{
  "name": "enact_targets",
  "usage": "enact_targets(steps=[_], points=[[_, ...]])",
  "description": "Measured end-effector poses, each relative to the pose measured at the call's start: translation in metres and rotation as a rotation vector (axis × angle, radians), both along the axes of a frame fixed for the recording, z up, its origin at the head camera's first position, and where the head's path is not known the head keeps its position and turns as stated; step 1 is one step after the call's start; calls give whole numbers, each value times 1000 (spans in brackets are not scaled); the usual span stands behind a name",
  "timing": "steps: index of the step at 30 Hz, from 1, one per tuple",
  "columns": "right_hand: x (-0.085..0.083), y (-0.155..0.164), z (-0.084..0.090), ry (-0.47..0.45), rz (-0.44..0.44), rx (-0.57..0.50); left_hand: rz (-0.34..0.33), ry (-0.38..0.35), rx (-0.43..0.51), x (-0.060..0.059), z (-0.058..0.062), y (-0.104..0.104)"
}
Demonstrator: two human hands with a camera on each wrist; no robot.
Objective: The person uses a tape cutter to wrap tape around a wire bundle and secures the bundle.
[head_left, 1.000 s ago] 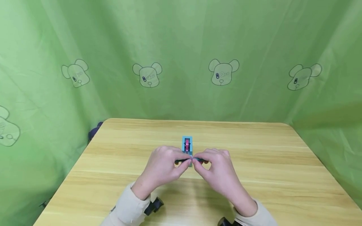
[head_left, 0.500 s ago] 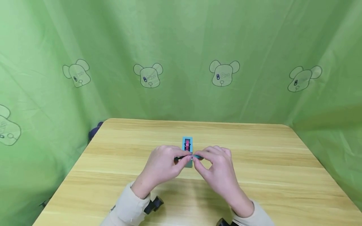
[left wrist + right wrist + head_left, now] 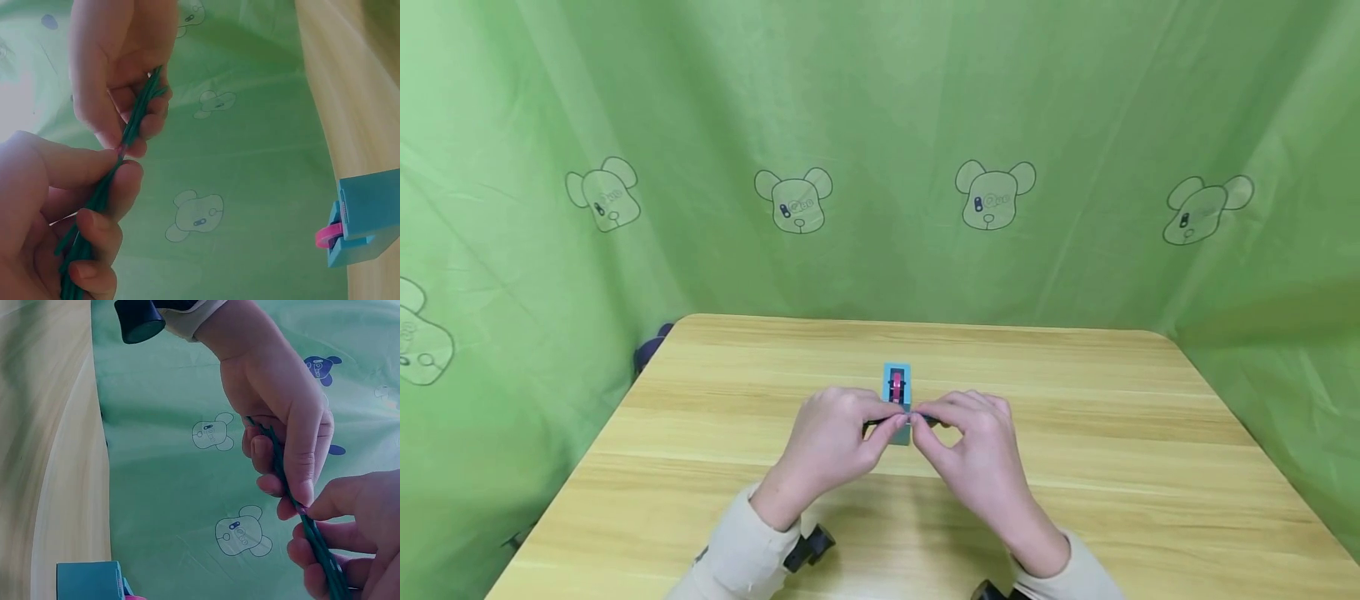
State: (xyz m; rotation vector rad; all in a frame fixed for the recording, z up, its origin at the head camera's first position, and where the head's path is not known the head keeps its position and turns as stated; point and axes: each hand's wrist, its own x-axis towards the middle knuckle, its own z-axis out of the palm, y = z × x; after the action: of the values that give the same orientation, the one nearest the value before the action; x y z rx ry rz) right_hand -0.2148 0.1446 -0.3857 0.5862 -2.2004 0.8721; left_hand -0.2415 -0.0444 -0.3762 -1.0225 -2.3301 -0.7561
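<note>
**Both hands pinching a bundle of thin green strands, just above the blue block**

Near edge, head view: my cream sleeves and the dark wrist-camera mounts sit low over the light wooden table [image 3: 1112, 433].

My left hand [image 3: 831, 442] and right hand [image 3: 973, 450] meet at the fingertips over the table's middle. Each pinches one end of a thin dark-green bundle of strands [image 3: 128, 134], thumb against forefinger, other fingers curled round the strands behind. In the left wrist view my left hand [image 3: 56, 212] takes the lower stretch and my right hand [image 3: 119, 69] the upper. The right wrist view agrees: right hand [image 3: 356, 544], left hand [image 3: 281, 419], bundle [image 3: 312, 534] running straight between them. The pinches nearly touch, which I judge keeps the strands gathered and taut there. A tiny pink spot shows at the meeting point; cannot tell what it is.

Just beyond my fingertips stands a small teal-blue rectangular block with a pink insert in a dark slot [image 3: 896, 385]. Whether the strands touch it, I cannot tell.

Farthest: green cloth backdrop with bear-head prints [image 3: 880, 125].
</note>
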Motion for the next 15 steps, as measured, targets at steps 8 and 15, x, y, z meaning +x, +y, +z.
enact_targets(steps=[8, 15], points=[[-2, 6, 4, -63, 23, 84, -6, 60, -41, 0, -1, -1], [0, 9, 8, -184, 39, 81, -7, 44, -27, 0, 0, -1]])
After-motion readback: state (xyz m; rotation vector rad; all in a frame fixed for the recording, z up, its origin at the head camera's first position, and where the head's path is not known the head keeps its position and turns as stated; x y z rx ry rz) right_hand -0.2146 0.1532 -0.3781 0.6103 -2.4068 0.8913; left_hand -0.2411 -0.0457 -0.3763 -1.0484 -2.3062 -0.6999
